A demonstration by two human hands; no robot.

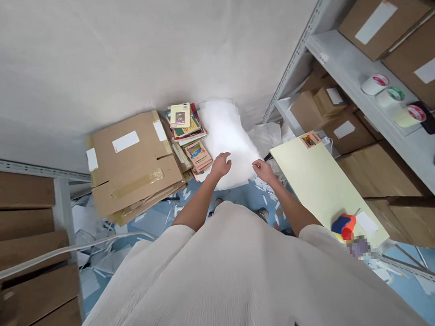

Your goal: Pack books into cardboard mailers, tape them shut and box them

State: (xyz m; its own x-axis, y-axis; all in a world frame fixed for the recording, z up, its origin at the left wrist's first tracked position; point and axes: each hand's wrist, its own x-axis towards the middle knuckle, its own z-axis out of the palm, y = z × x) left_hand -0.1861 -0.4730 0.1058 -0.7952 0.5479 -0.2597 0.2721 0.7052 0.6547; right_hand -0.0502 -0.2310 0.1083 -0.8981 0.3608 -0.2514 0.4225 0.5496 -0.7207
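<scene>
Flattened cardboard boxes (136,157) lie approx. 10 o'clock from the wearer, stacked books (188,134) beside them at 11. The left hand (221,166), thumb & fingers parted, seemingly grips nothing over the white sheets (224,127), prob. packing material, at 12 by the wall. At 1 o'clock the right hand (262,170) has fingertips bunched near the sheets' right edge; can't tell if it's pinching any. Best handling, prob.: left palm flat as anchor, right lifting one layer w/ light, even pull, avoiding creases. Pale table (312,173) at 2–3.

Storeroom or packing room: labelled cartons (363,11) on metal shelving (328,44), tape rolls (387,98), flattened cardboard (138,159), paper scraps (84,221) on floor (238,195).
</scene>
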